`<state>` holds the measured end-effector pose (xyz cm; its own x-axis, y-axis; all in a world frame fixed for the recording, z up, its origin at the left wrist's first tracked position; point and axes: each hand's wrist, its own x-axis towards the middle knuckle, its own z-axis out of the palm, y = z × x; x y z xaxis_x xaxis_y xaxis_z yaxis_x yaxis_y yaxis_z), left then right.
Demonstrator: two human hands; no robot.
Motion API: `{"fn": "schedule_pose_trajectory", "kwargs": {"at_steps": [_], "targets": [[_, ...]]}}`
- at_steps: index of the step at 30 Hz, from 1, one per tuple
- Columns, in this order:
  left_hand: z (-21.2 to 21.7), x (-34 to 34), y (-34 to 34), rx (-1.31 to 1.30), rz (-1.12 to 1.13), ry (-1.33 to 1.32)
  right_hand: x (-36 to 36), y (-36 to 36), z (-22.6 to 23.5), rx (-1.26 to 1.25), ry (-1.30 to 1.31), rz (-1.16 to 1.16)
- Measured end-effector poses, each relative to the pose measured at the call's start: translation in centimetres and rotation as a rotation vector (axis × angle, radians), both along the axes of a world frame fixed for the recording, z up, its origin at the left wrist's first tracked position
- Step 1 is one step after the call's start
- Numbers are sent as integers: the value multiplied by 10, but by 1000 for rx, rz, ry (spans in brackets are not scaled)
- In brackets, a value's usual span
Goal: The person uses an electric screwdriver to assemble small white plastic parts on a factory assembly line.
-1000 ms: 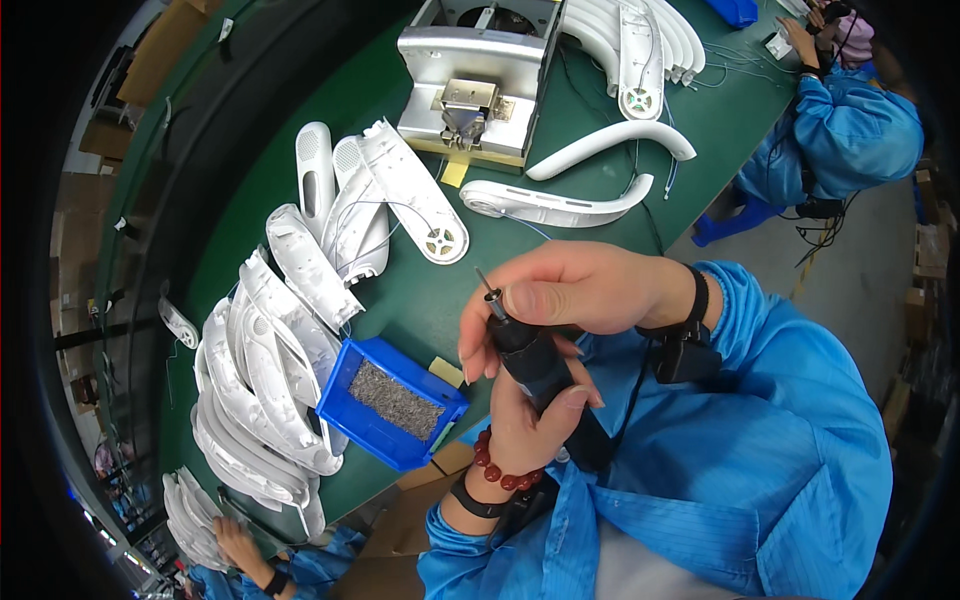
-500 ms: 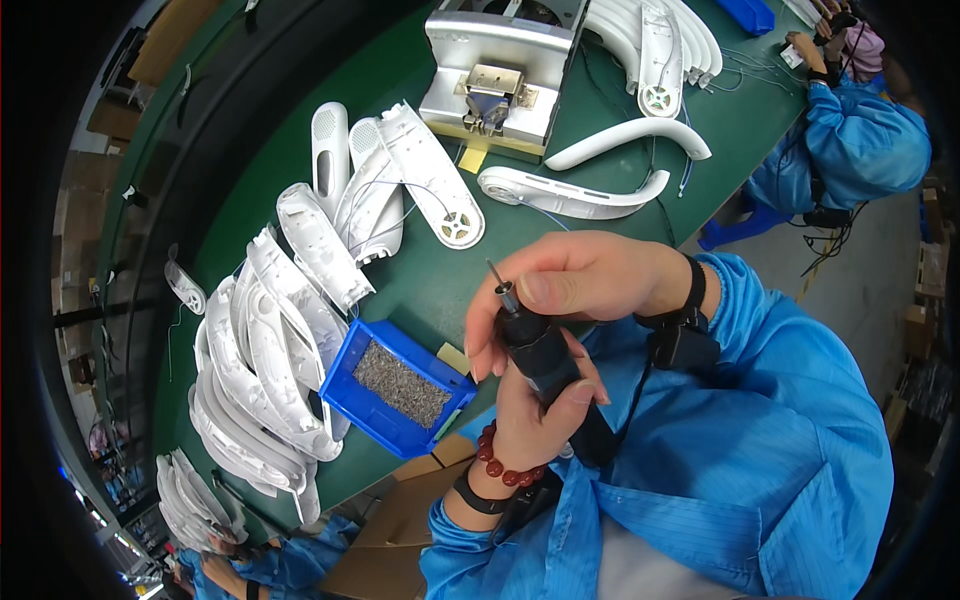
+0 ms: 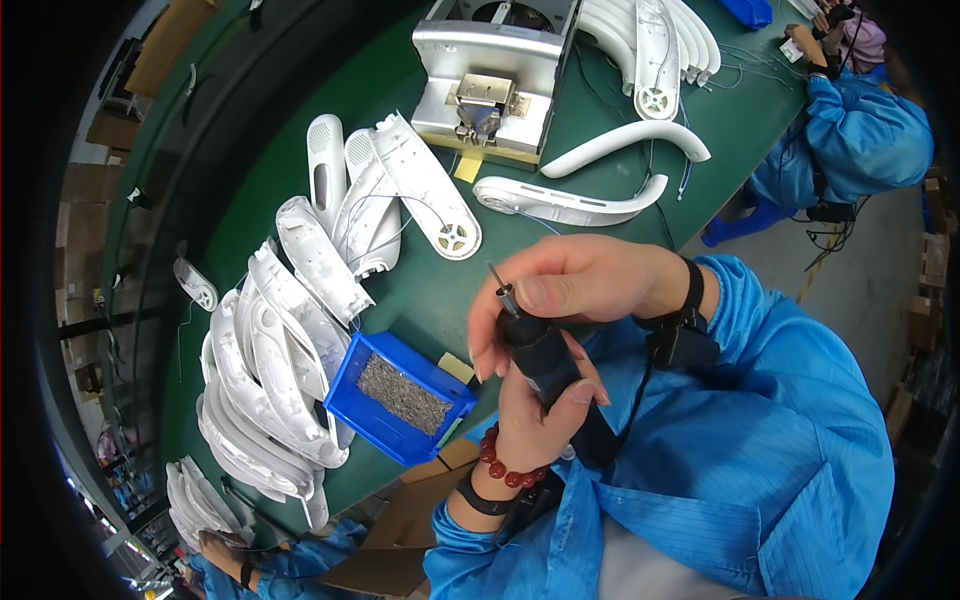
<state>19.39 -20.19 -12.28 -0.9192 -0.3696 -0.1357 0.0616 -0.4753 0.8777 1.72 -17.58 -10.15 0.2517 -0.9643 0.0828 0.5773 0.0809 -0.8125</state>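
Observation:
Both my hands are on a black electric screwdriver (image 3: 545, 355), its thin bit tilted up and away from me. My left hand (image 3: 540, 425) wraps round the lower body of the tool. Around the collar near the bit, my right hand (image 3: 580, 280) closes with its thumb on top. Left of my hands sits a blue bin (image 3: 345, 395) holding many small grey screws (image 3: 400, 395). Just beyond my right hand, two curved white plastic shells (image 3: 570, 200) lie on the green table, a thin wire running from one.
More white shells (image 3: 270, 370) are piled at the left, others (image 3: 440, 215) behind the bin. A silver metal fixture (image 3: 480, 110) stands at the back. Curved shells (image 3: 650, 50) with loose wires fill the far right. A co-worker in blue (image 3: 860, 135) sits right; another person's hand (image 3: 215, 550) shows lower left.
My hands and the screwdriver hold nearly the same pose. The table and its parts have shifted slightly in the picture. The other person's hand at lower left has moved.

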Motion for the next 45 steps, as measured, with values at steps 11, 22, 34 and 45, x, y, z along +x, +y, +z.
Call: {"fn": "schedule_pose_trajectory", "kwargs": {"at_steps": [11, 22, 34, 45], "targets": [[-1, -4, -4, -23, -88, 36, -5, -1, -13, -36, -233, 155], [-3, -1, 1, -13, -28, -46, -8, 1, -15, -39, -26, 59], [14, 4, -22, 227, -226, -5, -24, 15, 14, 156, 156, 101], [42, -5, -6, 166, 46, -31, -29, 18, 28, 87, 290, -35]]}}
